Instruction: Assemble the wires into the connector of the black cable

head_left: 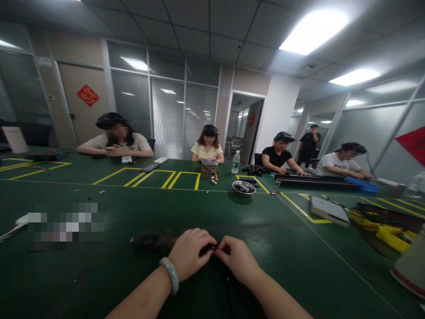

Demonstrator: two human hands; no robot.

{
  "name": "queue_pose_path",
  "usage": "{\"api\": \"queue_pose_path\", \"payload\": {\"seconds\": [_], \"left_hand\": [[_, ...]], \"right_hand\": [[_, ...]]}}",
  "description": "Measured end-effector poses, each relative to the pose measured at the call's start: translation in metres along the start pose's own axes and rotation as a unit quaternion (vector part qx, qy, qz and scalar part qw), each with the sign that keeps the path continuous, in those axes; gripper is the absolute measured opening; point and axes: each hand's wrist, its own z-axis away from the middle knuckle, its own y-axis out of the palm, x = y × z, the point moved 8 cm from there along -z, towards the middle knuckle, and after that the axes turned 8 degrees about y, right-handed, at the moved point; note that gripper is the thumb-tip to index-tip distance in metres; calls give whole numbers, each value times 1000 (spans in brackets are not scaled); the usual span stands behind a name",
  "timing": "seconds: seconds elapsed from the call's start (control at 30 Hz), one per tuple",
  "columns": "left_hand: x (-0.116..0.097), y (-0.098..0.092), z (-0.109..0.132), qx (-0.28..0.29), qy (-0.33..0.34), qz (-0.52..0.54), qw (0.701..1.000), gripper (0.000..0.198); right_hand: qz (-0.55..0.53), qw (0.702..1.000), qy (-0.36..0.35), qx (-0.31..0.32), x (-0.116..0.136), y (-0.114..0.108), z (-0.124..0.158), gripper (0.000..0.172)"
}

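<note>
Close to the near side of the green table, my left hand [192,251] is closed on a small black part [206,249], mostly covered by the fingers. A pale bangle [170,275] rings the left wrist. My right hand [237,257] meets it fingertip to fingertip, thumb and forefinger pinched at the end of that part. What the right fingers grip is too small and dark to make out. Just left of my left hand lies a dark, cylindrical tool [149,242] with a narrow tip pointing left. A thin dark cord [229,290] seems to run below my right hand.
Beyond my hands stands a metal bowl [244,188] of dark parts, with a water bottle [235,162] behind it. A grey box [328,210] and a yellow tray [393,237] lie to the right. Several people sit across the table [133,212]. A white spoon [15,228] is at left.
</note>
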Motion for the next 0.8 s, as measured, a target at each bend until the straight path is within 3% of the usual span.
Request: {"api": "queue_pose_path", "payload": {"seconds": [0.8], "left_hand": [[0, -1, 0, 4, -34, -18, 999, 15]], "right_hand": [[-14, 1000, 5, 0, 0, 0, -1, 2]]}}
